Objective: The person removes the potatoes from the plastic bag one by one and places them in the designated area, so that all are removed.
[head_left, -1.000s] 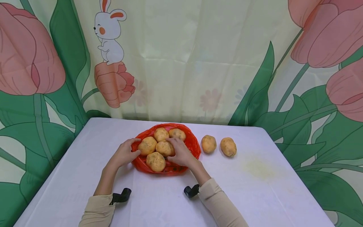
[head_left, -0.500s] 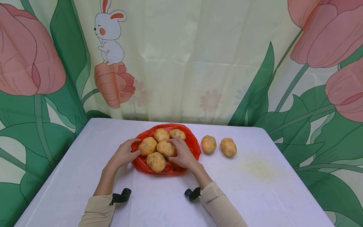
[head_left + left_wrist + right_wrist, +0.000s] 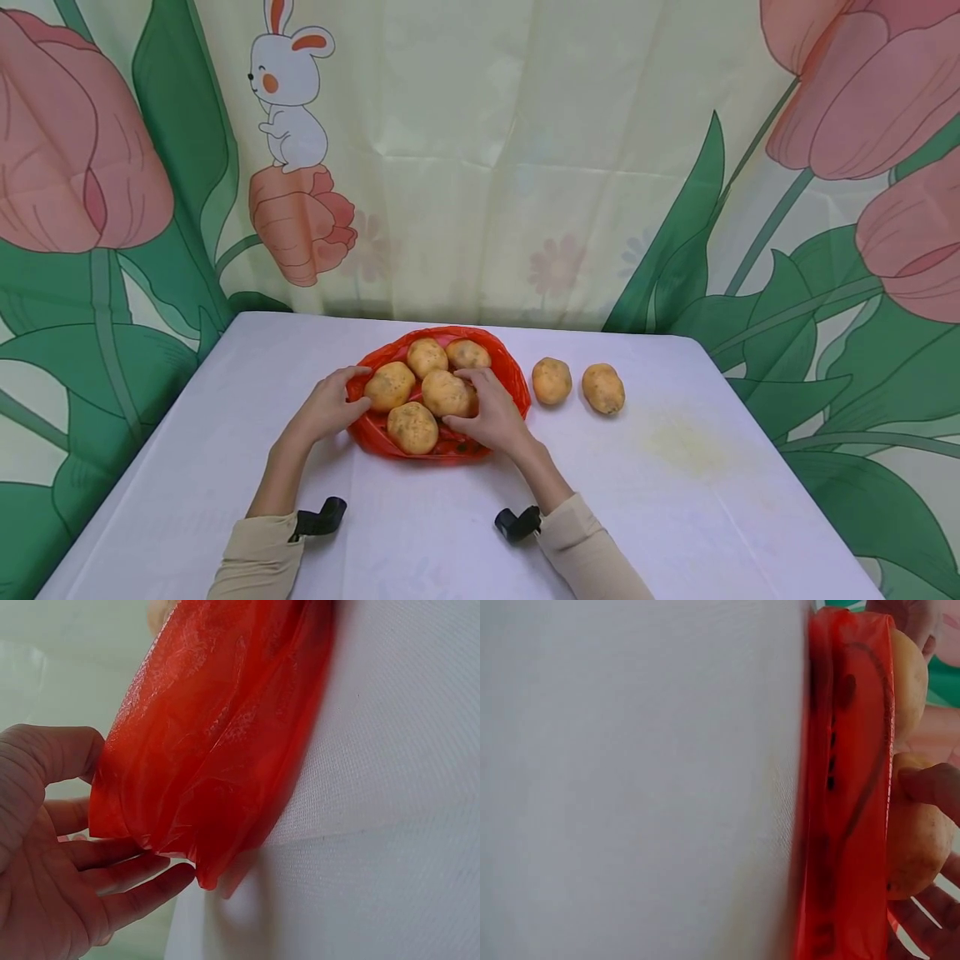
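Evidently, the red bag is spread wide-mouthed on the surface, and by this, it is judged, its contents are kept within reach from above. Inside the bag, right of its middle, the held potato is pinched by the fingers of the right hand, with the thumb on the near side and the others on the far side; such a two-sided grip is probably used because the shape is rounded. Whether it is lifted off the bag's bottom cannot be told. At the bag's left edge, the rim is held by the left hand, its thumb hooked at the plastic and its other fingers spread apart; the thin, yielding wall is presumably steadied that way. Within the bag, four other potatoes are grouped close together, seemingly kept from rolling by its rim. To the right of the bag, apart from it, two loose potatoes are set side by side.
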A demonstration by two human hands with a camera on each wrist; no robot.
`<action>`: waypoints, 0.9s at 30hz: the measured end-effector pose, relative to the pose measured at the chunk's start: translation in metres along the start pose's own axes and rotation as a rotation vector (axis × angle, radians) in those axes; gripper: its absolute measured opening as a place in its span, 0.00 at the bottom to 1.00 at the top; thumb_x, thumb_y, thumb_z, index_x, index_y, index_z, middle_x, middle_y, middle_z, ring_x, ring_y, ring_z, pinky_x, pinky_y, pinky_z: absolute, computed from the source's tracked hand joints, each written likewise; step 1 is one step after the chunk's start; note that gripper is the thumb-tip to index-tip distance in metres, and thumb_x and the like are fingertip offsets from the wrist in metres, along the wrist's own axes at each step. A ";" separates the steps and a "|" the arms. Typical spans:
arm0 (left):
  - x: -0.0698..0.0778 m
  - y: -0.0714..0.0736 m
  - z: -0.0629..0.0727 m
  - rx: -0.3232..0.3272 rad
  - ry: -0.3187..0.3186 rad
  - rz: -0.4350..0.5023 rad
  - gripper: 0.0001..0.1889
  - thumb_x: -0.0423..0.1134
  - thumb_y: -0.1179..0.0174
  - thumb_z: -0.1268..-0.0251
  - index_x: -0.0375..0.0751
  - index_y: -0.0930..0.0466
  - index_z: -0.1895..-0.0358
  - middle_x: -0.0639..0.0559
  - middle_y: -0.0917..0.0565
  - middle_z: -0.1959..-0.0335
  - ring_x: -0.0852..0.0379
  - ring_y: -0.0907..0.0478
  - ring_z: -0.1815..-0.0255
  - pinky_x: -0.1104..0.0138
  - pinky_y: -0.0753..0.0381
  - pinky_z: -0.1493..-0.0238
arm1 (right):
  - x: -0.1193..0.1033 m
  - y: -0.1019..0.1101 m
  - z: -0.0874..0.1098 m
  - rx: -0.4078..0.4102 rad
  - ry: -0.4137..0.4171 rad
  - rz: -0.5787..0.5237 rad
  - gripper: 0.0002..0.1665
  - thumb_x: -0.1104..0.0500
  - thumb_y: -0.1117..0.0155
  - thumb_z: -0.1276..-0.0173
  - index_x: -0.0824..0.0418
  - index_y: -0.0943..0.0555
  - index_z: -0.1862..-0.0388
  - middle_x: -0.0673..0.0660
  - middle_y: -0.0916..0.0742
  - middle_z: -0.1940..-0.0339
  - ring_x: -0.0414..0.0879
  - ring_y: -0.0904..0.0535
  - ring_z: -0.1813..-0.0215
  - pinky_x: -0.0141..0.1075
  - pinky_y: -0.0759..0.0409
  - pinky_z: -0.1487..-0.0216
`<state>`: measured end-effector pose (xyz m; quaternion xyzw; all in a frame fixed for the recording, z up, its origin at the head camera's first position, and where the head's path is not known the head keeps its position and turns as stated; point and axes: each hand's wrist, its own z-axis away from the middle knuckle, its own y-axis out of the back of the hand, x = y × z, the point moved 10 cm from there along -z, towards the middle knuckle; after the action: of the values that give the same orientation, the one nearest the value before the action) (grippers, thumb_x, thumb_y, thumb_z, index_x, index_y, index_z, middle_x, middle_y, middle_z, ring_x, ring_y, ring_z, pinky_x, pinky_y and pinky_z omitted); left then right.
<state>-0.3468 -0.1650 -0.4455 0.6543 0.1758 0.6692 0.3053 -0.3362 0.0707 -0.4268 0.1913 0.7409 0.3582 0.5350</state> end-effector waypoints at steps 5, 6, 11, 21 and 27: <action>0.000 0.000 0.000 -0.003 0.004 0.003 0.30 0.36 0.41 0.31 0.32 0.33 0.27 0.28 0.34 0.27 0.30 0.37 0.27 0.42 0.23 0.36 | 0.002 0.007 0.007 0.029 -0.003 -0.019 0.39 0.51 0.22 0.40 0.52 0.29 0.32 0.54 0.23 0.36 0.50 0.25 0.35 0.50 0.24 0.32; 0.000 -0.001 0.001 -0.003 0.005 0.003 0.30 0.36 0.41 0.31 0.32 0.33 0.27 0.28 0.34 0.27 0.31 0.36 0.27 0.42 0.23 0.37 | 0.002 0.009 0.008 0.034 -0.002 -0.024 0.39 0.51 0.21 0.40 0.52 0.29 0.32 0.54 0.23 0.37 0.50 0.25 0.35 0.51 0.23 0.32; 0.001 -0.001 0.001 -0.004 0.011 0.002 0.30 0.36 0.41 0.31 0.32 0.33 0.27 0.28 0.34 0.27 0.31 0.36 0.28 0.43 0.22 0.38 | 0.003 0.017 0.016 0.053 -0.010 -0.038 0.40 0.48 0.21 0.40 0.52 0.28 0.32 0.53 0.22 0.38 0.49 0.25 0.36 0.52 0.22 0.34; 0.000 -0.002 0.001 -0.004 0.009 0.003 0.30 0.36 0.41 0.32 0.32 0.33 0.27 0.28 0.34 0.27 0.31 0.35 0.28 0.44 0.21 0.39 | 0.003 0.034 0.025 0.110 -0.002 -0.040 0.42 0.47 0.20 0.42 0.53 0.27 0.31 0.53 0.21 0.38 0.51 0.24 0.36 0.54 0.23 0.34; 0.001 -0.001 0.002 -0.002 0.011 0.003 0.30 0.36 0.41 0.32 0.32 0.33 0.27 0.28 0.33 0.28 0.31 0.35 0.29 0.44 0.20 0.39 | 0.006 0.045 0.029 0.137 -0.022 -0.056 0.42 0.48 0.20 0.42 0.53 0.27 0.31 0.54 0.22 0.36 0.53 0.26 0.33 0.56 0.25 0.33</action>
<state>-0.3446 -0.1639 -0.4454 0.6506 0.1757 0.6734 0.3039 -0.3153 0.1142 -0.4030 0.2105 0.7629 0.2894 0.5385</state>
